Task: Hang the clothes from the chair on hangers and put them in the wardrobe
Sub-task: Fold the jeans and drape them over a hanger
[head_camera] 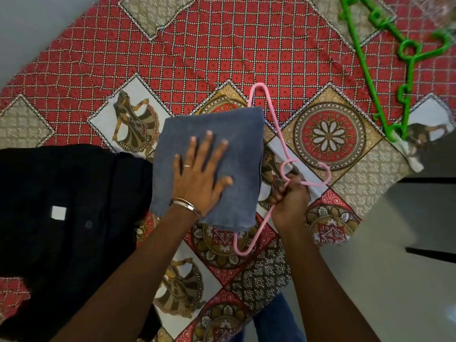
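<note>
Patterned bedding, a red check bedspread (197,45) with printed panels, serves as the work surface. On it lies a folded grey-blue garment (237,134), draped over the bar of a pink hanger (267,124). The left hand (199,174) lies flat on the garment, fingers straight and spread, probably to pin the cloth and smooth the fold so it does not slide off the bar. Just beside it on the thumb side, the right hand (288,196) has its fingers curled round the hanger neck, below the hook, which steadies the frame and prepares a lift. On the outer side of the left hand, touching the garment's edge, lies a pile of black clothing (61,206), evidently not yet hung. Well beyond the right hand, two green hangers (385,58) lie spare on the bedspread. Neither chair nor wardrobe is in view. Nothing obstructs the lift; the loose fold could slip.
</note>
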A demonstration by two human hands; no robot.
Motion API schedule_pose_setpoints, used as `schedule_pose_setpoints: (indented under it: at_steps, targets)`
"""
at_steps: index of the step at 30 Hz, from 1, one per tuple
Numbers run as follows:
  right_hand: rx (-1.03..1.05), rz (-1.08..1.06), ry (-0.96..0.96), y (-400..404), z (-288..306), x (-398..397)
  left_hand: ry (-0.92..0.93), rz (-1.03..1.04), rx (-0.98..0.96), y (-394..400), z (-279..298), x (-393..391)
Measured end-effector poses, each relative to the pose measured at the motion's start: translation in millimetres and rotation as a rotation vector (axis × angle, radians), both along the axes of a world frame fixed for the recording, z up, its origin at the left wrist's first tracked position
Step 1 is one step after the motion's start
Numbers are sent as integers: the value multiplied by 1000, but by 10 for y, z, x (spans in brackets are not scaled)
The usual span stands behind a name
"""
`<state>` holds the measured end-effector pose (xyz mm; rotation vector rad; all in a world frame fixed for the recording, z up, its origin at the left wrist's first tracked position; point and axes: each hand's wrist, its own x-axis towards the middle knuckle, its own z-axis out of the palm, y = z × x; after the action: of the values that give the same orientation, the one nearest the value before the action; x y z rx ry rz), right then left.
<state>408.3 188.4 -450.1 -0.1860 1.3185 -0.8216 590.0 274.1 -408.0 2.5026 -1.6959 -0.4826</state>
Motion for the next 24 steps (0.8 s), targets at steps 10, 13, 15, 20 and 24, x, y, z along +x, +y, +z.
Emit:
schedule_pose_setpoints:
  at_steps: [10,13,15,20,24]
  targets:
    - [100,-16,-58,-103,-104,-57,-18,-41,373,-45,-443,44]
    - [128,-5,-45,-121,-156,-23,4,-45,479,-117,-467,115]
    - [143,-12,-47,-144,-161,-7,29,-51,542,-196,-438,128]
    - [196,14,-33,-231,-188,-15,170,-206,726,-331,-266,305]
    - [180,23,0,-238,-199,-46,68,-259,671,-241,-216,231]
